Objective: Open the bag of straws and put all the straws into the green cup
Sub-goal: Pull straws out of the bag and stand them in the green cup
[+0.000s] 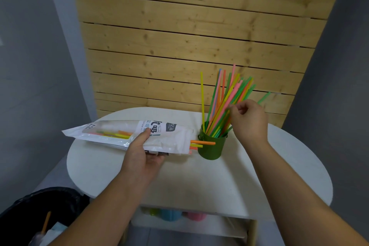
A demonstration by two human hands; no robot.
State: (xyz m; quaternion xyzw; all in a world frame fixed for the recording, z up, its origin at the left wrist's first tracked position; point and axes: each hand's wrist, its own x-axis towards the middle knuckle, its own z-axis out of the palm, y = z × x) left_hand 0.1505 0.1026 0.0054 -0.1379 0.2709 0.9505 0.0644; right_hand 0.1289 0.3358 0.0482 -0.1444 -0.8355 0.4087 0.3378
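A white straw bag (119, 135) lies level above the white table, held from below by my left hand (142, 156). Its open end faces right, and orange and yellow straws (201, 144) poke out beside the green cup (211, 148). A few more straws show through the bag's clear window. The green cup stands upright on the table with several coloured straws (225, 102) fanned out of it. My right hand (248, 120) is at the right side of that bunch, fingers pinched on green straws standing in the cup.
The round white table (199, 181) stands against a wooden slat wall (179, 36). A black-lined bin (40, 215) sits on the floor at lower left. Blue, pink and green cups (171, 214) rest on a shelf under the tabletop.
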